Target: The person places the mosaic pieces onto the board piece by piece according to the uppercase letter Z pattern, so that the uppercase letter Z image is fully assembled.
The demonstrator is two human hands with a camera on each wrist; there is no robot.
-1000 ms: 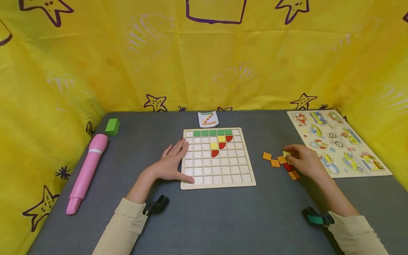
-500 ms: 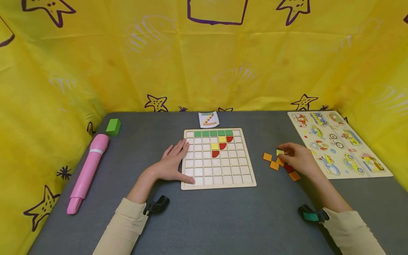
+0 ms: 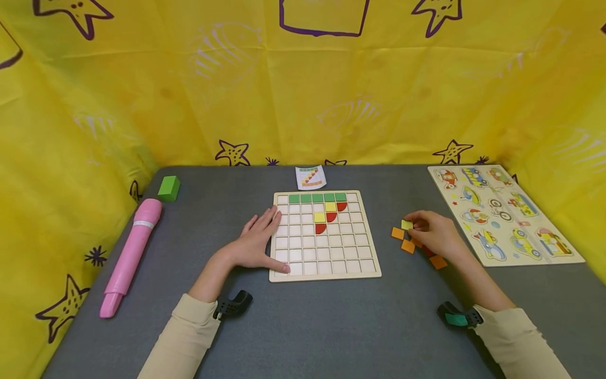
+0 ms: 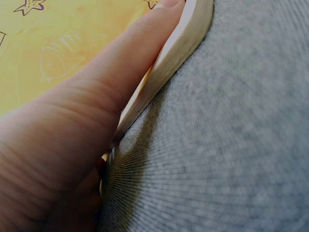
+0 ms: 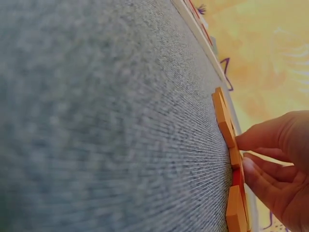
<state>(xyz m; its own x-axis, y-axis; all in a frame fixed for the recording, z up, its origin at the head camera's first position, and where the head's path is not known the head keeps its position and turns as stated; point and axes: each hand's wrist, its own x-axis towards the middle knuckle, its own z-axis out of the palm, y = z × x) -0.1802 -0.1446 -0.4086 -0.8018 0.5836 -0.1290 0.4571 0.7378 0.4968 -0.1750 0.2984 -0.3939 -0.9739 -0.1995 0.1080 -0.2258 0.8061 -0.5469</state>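
My left hand [image 3: 255, 243] rests on the left edge of a pale wooden grid board [image 3: 343, 238], fingers spread and straight; in the left wrist view the thumb [image 4: 120, 72] lies along the board's edge. The board bears a row of green tiles [image 3: 317, 198], two yellow squares [image 3: 320, 217] and several red quarter-round tiles [image 3: 331, 217]. To the right of the board, my right hand [image 3: 436, 234] pinches a yellow square tile [image 3: 406, 225] between thumb and index finger. Loose orange tiles [image 3: 397, 233] lie beneath and beside this hand, which partly hides a red tile [image 5: 236, 177].
Behind the board lies a small printed pattern card [image 3: 311, 178]. A pink microphone-shaped object [image 3: 130, 258] and a green block [image 3: 169, 188] are at the left. A vehicle picture puzzle board [image 3: 504, 213] lies at the right. Yellow printed cloth [image 3: 293, 95] surrounds the table.
My right hand has shifted left with the yellow tile, passing above the loose tiles. An orange tile moved slightly. The left hand stays on the board.
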